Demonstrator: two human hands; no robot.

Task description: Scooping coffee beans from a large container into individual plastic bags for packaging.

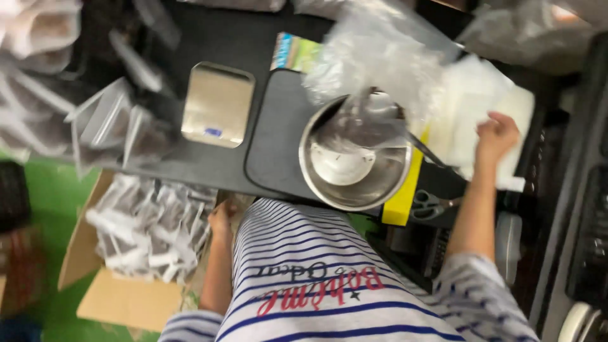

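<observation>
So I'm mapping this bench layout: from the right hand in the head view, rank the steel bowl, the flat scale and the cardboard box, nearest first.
From the right hand:
1. Steel bowl, just to its left on the dark mat.
2. Flat scale, farther left on the table.
3. Cardboard box, lowest and leftmost, by the left hand.

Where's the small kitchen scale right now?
In the head view, the steel kitchen scale sits on the dark table, left of the metal bowl and above the cardboard box of packets.

Single head-worn view, looking steeply down, close over black table (pixel 215 44) and person's own striped torso
</observation>
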